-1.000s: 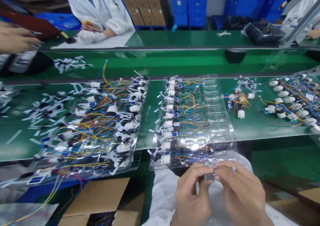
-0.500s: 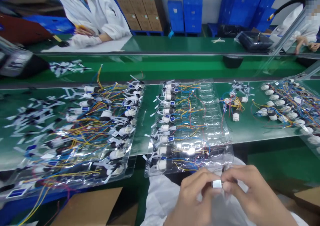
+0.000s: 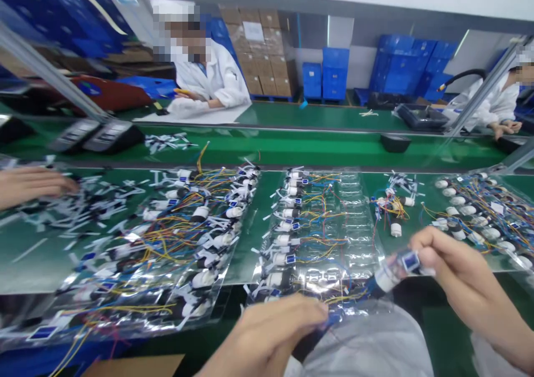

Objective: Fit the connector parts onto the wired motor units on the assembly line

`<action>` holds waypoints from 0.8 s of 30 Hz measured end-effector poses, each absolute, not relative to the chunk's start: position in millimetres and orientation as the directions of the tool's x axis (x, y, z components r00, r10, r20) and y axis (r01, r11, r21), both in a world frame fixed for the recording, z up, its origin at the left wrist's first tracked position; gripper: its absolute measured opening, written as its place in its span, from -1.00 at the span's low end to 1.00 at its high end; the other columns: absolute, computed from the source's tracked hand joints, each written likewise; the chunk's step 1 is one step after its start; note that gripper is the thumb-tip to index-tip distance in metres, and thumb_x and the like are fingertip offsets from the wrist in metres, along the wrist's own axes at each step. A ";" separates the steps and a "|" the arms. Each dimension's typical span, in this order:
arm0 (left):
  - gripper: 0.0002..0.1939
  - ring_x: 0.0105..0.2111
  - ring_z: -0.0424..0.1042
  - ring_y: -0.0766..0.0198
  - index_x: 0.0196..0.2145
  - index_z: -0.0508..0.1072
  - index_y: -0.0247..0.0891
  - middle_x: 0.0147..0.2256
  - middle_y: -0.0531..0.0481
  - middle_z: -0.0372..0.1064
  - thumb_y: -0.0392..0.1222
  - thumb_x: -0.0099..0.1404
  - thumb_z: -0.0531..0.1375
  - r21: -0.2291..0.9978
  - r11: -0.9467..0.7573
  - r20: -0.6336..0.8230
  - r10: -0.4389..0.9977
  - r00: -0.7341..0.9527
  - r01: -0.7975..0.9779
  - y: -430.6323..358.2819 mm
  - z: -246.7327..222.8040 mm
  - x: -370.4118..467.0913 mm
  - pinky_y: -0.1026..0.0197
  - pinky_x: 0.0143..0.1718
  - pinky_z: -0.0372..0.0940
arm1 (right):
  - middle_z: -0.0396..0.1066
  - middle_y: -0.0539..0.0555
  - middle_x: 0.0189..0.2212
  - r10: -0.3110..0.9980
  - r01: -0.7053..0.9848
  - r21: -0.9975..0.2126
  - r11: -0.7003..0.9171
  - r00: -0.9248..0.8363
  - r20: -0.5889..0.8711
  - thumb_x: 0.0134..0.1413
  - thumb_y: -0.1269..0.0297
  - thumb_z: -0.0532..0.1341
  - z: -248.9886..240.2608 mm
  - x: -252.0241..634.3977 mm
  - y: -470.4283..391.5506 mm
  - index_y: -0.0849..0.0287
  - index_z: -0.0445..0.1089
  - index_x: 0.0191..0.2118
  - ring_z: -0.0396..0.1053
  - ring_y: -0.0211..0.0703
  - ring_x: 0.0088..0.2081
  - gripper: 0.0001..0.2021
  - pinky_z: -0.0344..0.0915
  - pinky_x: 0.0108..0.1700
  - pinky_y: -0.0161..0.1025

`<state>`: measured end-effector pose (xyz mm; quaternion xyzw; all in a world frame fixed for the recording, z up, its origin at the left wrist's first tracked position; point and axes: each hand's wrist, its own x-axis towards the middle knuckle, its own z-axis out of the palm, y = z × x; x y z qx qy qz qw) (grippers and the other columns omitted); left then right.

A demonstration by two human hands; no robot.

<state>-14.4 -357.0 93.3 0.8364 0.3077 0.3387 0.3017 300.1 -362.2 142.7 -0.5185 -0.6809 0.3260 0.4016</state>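
My right hand [image 3: 454, 282] pinches one end of a small white-and-black cylindrical part [image 3: 386, 278], possibly a small motor or pump. A blue-and-white label shows near the fingertips. Thin yellow and blue wires [image 3: 348, 297] run from its dark end towards my left hand [image 3: 283, 321], whose fingers are closed around them; the exact grip is blurred. Both hands are over my white-clothed lap at the bench's near edge. Just beyond them lies a clear plastic tray [image 3: 359, 229] with a column of similar wired parts [image 3: 287, 225].
Another tray of wired parts [image 3: 200, 216] lies to the left, beside a heap of black-and-white strips [image 3: 92, 204]. A co-worker's hand [image 3: 33, 185] reaches over that heap. More parts [image 3: 467, 207] lie at the right. A dark bin [image 3: 395, 143] stands behind.
My hands have moved apart from close together; the white-and-black part is now visible at my right fingers. A co-worker's hand has come in at the left. The view has tilted up.
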 end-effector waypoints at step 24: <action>-0.64 -0.05 0.55 0.07 0.13 0.47 -0.29 0.08 -0.18 0.47 -0.09 0.47 0.28 0.993 0.025 -0.033 0.997 0.069 0.112 -18.5 94.6 114.8 -0.05 -0.05 0.52 | 0.45 0.18 0.11 0.989 0.355 -0.935 -0.010 0.142 0.043 0.39 0.16 0.29 62.8 313.8 -66.2 0.19 0.40 0.19 0.51 0.00 0.01 -0.64 0.52 0.02 0.04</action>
